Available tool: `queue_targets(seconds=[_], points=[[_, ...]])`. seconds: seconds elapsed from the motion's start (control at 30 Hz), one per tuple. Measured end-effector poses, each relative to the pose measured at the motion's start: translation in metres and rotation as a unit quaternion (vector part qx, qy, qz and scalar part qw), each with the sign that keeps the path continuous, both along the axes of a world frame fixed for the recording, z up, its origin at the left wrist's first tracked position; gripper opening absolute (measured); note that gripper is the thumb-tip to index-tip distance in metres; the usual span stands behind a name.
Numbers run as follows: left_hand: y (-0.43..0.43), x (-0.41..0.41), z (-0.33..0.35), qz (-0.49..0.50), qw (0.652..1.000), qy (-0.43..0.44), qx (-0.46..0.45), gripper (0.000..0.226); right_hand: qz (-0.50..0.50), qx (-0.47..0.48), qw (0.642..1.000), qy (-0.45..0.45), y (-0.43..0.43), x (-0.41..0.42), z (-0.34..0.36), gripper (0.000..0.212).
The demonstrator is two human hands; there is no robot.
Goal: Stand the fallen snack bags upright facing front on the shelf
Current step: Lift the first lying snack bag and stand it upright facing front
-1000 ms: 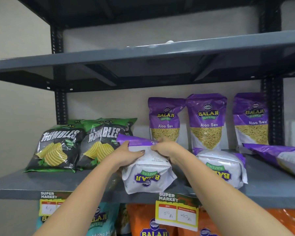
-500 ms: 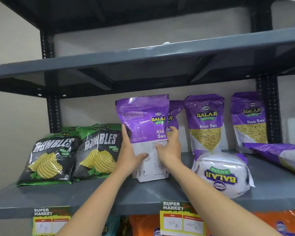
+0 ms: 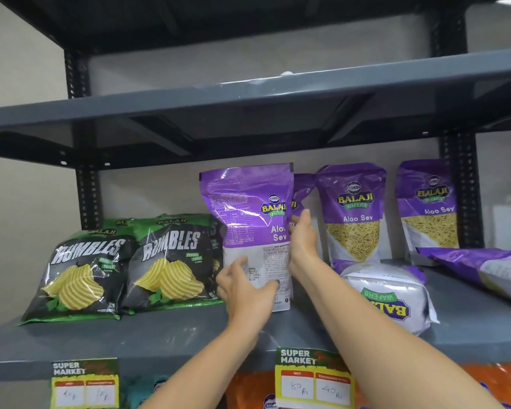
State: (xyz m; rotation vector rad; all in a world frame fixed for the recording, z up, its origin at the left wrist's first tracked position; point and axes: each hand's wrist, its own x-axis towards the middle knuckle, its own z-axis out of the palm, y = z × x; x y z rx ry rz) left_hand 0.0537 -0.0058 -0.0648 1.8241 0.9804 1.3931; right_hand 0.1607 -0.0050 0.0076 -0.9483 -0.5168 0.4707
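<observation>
Grey steel shelf [image 3: 165, 338]: an Aloo Sev pouch [image 3: 250, 231] is being steadied upright at its centre, left hand [image 3: 244, 286] loosely cupped at 7 o'clock, right hand [image 3: 303, 240] flat-fingered at 3 o'clock. Rotation should be finished until the front is facing outward.

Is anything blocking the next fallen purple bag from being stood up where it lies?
Nothing visible does. The fallen bag lies on open shelf in front of the standing Aloo Sev bag, clear on all sides; both hands are on the upright bag.
</observation>
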Motion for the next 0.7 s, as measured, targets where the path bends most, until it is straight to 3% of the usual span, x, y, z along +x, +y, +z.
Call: queue_targets(seconds=[0.1,0.2,0.3,0.4,0.53,0.6,0.7], points=[[0.001,0.004,0.000,-0.009,1.000,0.030,-0.001,0.091,0.069,-0.008,0.998,0.001,-0.006,0.006,0.013,0.055],[0.005,0.006,0.001,-0.040,0.996,0.077,-0.005,0.112,0.073,-0.038,0.996,-0.044,-0.011,-0.001,0.015,0.059],[0.017,0.004,0.004,-0.077,0.990,0.114,0.002,0.133,0.036,-0.030,0.995,-0.092,-0.019,-0.014,0.019,0.047],[0.030,0.001,0.006,-0.121,0.991,0.057,0.003,0.107,0.019,-0.036,0.983,-0.178,-0.031,-0.025,0.023,0.033],[0.041,-0.004,0.008,-0.149,0.987,-0.039,-0.049,0.088,0.048,-0.070,0.951,-0.297,-0.045,-0.033,0.026,0.051],[0.053,-0.010,0.010,-0.183,0.979,-0.040,-0.083,0.084,0.000,-0.054,0.952,-0.302,-0.045,-0.028,0.029,0.047],[0.073,-0.023,0.016,-0.308,0.942,-0.015,-0.132,0.075,-0.067,-0.059,0.968,-0.233,-0.026,-0.014,0.026,0.050]])
